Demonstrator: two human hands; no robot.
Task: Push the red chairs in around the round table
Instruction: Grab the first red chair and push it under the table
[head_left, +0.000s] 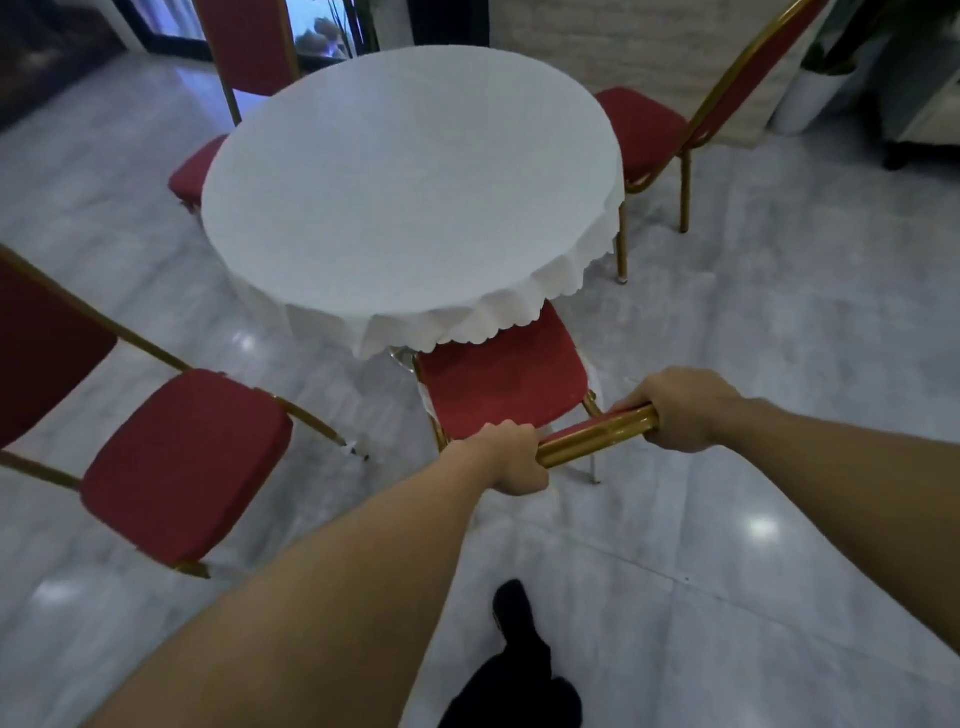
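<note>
Both my left hand and right hand grip the near chair, seat partly under the tabletop; left chair remains out.

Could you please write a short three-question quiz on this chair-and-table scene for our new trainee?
1. True or false: both hands grip the top rail of the near chair.
2. How many red chairs are in view?
A. two
B. three
C. four
3. Which chair stands clear of the table, its seat not under the tablecloth?

Key
1. True: the left hand and right hand are closed on the rail.
2. C: the near chair, the left chair, the far-left chair and the right chair.
3. The left chair.
</note>
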